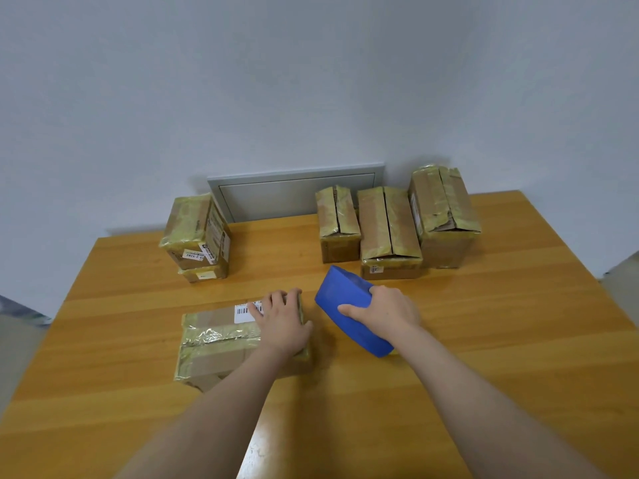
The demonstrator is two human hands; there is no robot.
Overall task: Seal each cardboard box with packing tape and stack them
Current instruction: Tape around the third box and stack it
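Left hand (281,323) on near box (221,344), right hand (383,312) on dispenser (347,305), at a wooden table (484,340).

Near box lies flat at table centre-left, with glossy yellowish tape along its top seam and a barcode label (243,312) at the far edge. Left hand rests palm-down on the box's right end, fingers almost straight and spread, tips at the far edge, one over the label; it grips nothing. Right hand grasps the blue dispenser, thumb across its near face, fingers curled over the far side. Dispenser is tilted, just right of the near box and apart from it; whether its lower end touches the table I cannot tell. Back left: stack (197,236) of two taped boxes. Back right: three boxes (389,229) side by side, close together. Grey panel (297,195) on the wall behind.
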